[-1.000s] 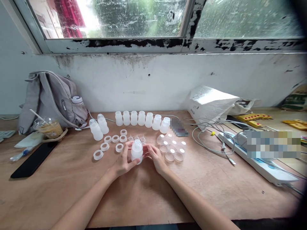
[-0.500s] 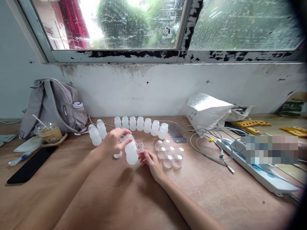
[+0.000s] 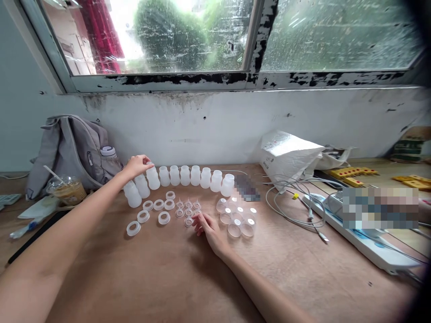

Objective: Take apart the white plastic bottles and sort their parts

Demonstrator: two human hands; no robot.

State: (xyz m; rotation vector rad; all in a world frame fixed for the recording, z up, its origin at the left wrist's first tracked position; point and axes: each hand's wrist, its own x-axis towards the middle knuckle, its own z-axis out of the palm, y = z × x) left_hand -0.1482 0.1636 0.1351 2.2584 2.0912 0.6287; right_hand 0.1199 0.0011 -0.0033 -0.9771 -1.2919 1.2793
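My left hand [image 3: 137, 164] reaches to the back left, its fingers closed at the neck of a small frosted white bottle [image 3: 153, 179]. This bottle stands slightly tilted in a curved row of similar open-topped bottles [image 3: 185, 176]. My right hand [image 3: 209, 229] rests on the table, fingers loosely curled and somewhat apart, with nothing visible in them. Its fingertips are beside a cluster of clear silicone nipples [image 3: 187, 211], closest to the front one. White collar rings [image 3: 164, 218] lie scattered left of the nipples. Clear domed caps [image 3: 235, 229] stand grouped right of this hand.
A grey backpack [image 3: 72, 152], an iced drink cup [image 3: 69, 190] and a dark flat object [image 3: 32, 240] are at the left. Right of the caps lie coiled cables [image 3: 286, 208], a silvery bag [image 3: 289, 154] and a white power strip [image 3: 377, 251]. A wall rises behind.
My left hand has carried the bottle from above the table's middle to the back-left part of the row. The rings and nipples it covered now show. My right hand has barely moved.
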